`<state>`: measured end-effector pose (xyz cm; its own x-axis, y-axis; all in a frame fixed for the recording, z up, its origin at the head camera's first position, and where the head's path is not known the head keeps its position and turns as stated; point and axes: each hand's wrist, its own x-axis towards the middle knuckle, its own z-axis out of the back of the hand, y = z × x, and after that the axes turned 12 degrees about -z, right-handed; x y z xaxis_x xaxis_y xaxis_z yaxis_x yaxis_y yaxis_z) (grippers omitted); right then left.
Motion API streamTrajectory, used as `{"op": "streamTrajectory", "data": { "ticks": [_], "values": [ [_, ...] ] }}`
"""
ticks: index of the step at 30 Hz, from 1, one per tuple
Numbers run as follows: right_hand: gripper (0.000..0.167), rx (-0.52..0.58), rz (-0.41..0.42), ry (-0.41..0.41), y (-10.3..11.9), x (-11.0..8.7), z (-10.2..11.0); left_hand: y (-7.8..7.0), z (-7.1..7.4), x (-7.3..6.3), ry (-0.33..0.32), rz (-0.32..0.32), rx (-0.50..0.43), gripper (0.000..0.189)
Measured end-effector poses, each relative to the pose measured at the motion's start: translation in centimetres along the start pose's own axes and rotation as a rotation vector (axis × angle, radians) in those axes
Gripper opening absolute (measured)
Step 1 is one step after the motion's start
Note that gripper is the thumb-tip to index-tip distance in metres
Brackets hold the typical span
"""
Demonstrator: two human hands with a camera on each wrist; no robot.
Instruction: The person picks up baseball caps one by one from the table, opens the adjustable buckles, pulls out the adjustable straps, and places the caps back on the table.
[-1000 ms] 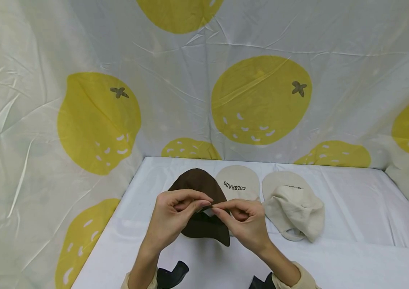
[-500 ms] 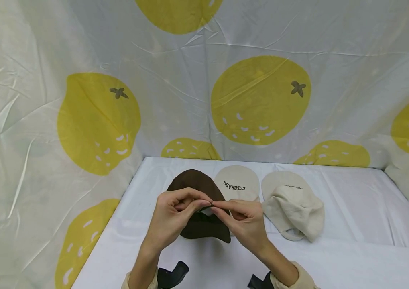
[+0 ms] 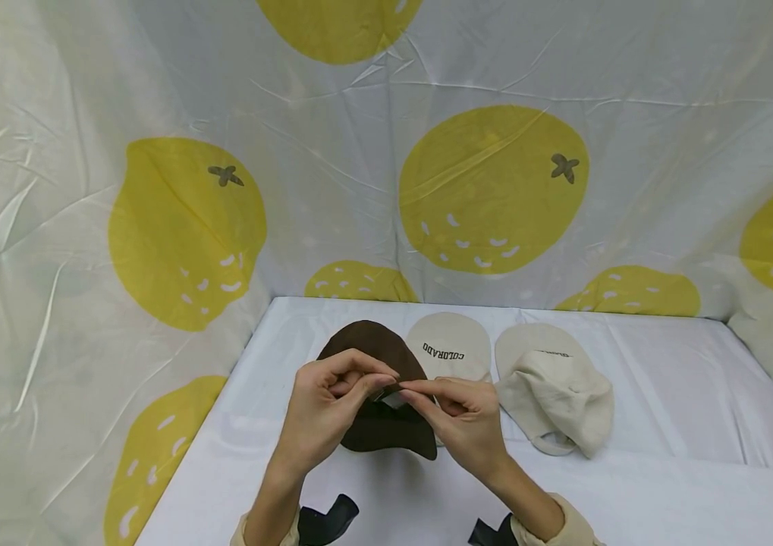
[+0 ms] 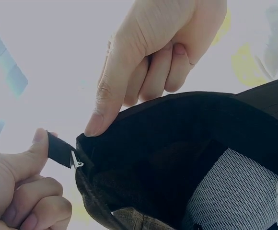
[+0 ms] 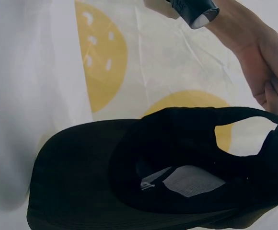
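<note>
Both hands hold a dark brown baseball cap [image 3: 372, 341] above the white table, its opening toward me. My left hand [image 3: 321, 406] pinches the cap's back strap at the left, between thumb and forefinger. My right hand [image 3: 471, 425] pinches it from the right, so the fingertips nearly meet. In the left wrist view, one hand's thumb presses the cap's edge beside a small metal buckle [image 4: 75, 162], while the other grips the dark strap end [image 4: 60, 149]. A white mesh patch [image 4: 239, 191] shows inside. In the right wrist view the brim [image 5: 76, 177] points left.
Two beige caps lie behind on the white table [image 3: 666, 394]: one with COLORADO lettering [image 3: 447, 353], partly hidden by the brown cap, and a crumpled one [image 3: 560, 402] to its right. A lemon-print curtain [image 3: 331, 167] closes off the back and sides.
The left fingertips have shifted slightly up and left at the strap. The right hand and the beige caps look almost unmoved.
</note>
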<state>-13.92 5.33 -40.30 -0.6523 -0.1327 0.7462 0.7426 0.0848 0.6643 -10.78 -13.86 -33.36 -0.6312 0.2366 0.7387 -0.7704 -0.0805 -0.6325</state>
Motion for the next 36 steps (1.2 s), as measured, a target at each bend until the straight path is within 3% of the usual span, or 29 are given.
{"op": "streamTrajectory", "data": {
  "ticks": [10, 18, 26, 36],
  "values": [
    [0.026, -0.018, -0.010, -0.027, 0.0, -0.1, -0.2, -0.2, 0.1, 0.0, -0.111, 0.037, 0.004, 0.008],
    [0.026, -0.004, -0.044, -0.041, -0.1, -0.1, 0.0, -0.5, 1.2, 0.3, -0.270, 0.018, 0.018, 0.005],
    [0.027, -0.010, -0.036, -0.043, -0.1, -0.1, -0.1, -0.6, 1.3, 0.4, -0.268, 0.036, 0.017, 0.008],
    [0.026, -0.028, -0.032, -0.032, 0.0, 0.0, -0.1, -0.5, 1.4, 0.3, -0.260, 0.002, 0.000, 0.005]
  ]
}}
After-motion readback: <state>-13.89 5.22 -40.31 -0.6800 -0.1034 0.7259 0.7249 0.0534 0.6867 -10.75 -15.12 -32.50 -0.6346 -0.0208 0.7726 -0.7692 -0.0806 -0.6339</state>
